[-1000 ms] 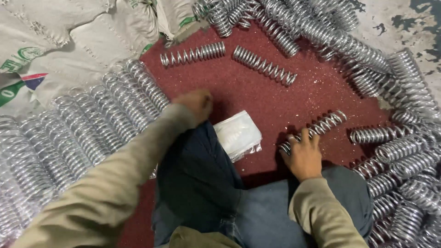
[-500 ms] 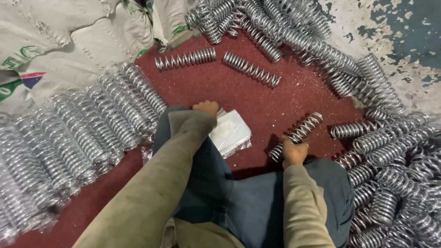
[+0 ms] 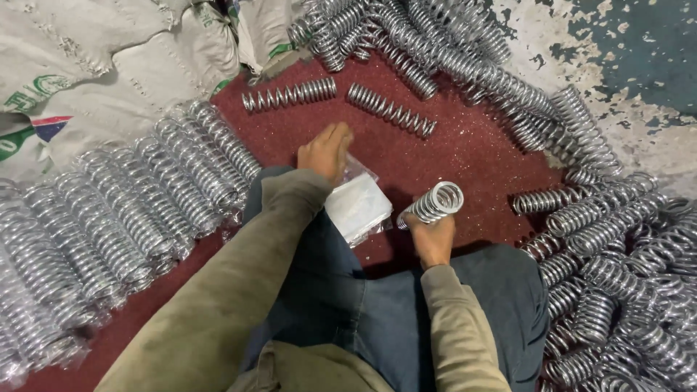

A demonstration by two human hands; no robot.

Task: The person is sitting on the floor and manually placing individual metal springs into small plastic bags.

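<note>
1. Floor (image 3: 472,152): dark red, gritty surface; the person sits on it, legs in dark trousers.
2. Sacks (image 3: 94,80): pale woven bags, far left.
3. Loose spring heap (image 3: 617,239): chrome coil springs piled along the far and right sides.
4. Bagged spring rows (image 3: 131,210): springs laid side by side at left, seemingly under clear film.
5. Plastic bags (image 3: 357,207): a flat, thin stack near the knee; limp and slippery by judgement.
6. Held spring (image 3: 434,205): raised off the floor at centre, open end towards the camera. Judged stiff, fairly heavy, smooth-plated; best gripped around the coil body.
7. Right hand (image 3: 434,239): closed around the held spring's lower part.
8. Left hand (image 3: 325,151): fingers flat together, resting at the far edge of the plastic bags, gripping nothing visible.
</note>
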